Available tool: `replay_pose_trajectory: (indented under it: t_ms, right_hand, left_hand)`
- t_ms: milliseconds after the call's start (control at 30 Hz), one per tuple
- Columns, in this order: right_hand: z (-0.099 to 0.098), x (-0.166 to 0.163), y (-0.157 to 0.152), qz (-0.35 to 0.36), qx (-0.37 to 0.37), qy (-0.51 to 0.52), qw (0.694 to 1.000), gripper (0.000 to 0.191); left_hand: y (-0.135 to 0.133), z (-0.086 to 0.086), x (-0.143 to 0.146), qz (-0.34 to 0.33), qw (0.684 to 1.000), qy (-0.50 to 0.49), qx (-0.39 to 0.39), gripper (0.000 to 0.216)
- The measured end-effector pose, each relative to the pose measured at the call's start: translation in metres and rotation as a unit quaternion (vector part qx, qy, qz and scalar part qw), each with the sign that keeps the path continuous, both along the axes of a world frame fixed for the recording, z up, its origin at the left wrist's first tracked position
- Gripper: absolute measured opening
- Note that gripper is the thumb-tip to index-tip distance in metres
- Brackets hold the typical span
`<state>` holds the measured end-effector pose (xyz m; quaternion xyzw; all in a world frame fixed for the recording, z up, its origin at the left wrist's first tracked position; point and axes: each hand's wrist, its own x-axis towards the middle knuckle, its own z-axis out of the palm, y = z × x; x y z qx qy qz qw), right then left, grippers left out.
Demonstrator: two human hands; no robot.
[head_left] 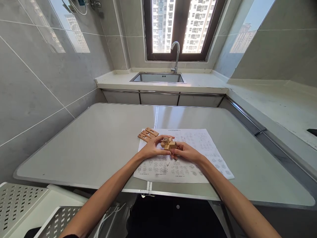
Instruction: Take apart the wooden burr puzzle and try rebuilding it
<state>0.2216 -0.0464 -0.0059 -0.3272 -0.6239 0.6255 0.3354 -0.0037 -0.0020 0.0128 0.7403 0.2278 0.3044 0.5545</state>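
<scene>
Only the head view here, looking down at a pale folding worktop (86, 142) with a seam down the middle. Main thing is a small wooden block puzzle (168, 144), chunky bars crossing each other, held up over a printed sheet (173, 177). Can't really tell if its underside touches the paper.

Both hands are on it. The left hand (153, 147) has it from the left, thumb along the near side and fingers curving round the far side. The right hand (185, 152) is pinching the right, near end, with some fingers tucked underneath.

The sheet is covered in rows of little drawings, too small to read. Just past the left hand, a few flat wooden pieces (148, 134) with cutouts lie side by side, overlapping the sheet's far left corner.

Further back there's a metal sink (158, 78) with a curved tap (177, 54) below a dark-framed window (175, 29). A white perforated rack (19, 201) sits lower left.
</scene>
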Motion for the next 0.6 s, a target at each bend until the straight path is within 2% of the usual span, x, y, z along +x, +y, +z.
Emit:
replay_pose_trajectory:
  t_ms: [133,300,467,600]
  right_hand:
    - [0.003,-0.001,-0.002,-0.028,0.027,-0.033,0.999,0.039]
    - [0.001,-0.003,-0.001,-0.1,0.105,-0.08,0.986,0.033]
    - [-0.009,-0.007,0.0,-0.186,0.151,-0.129,0.962,0.019]
    - [-0.013,-0.011,0.0,-0.215,0.16,-0.143,0.953,0.011]
  left_hand:
    - [-0.002,0.001,0.0,-0.008,1.0,0.018,-0.001,0.064]
    - [-0.004,0.003,0.0,0.016,0.999,0.026,0.036,0.066]
    - [-0.007,-0.002,0.004,0.069,0.993,0.04,0.082,0.06]
    - [-0.008,-0.004,0.007,0.107,0.988,0.056,0.096,0.057]
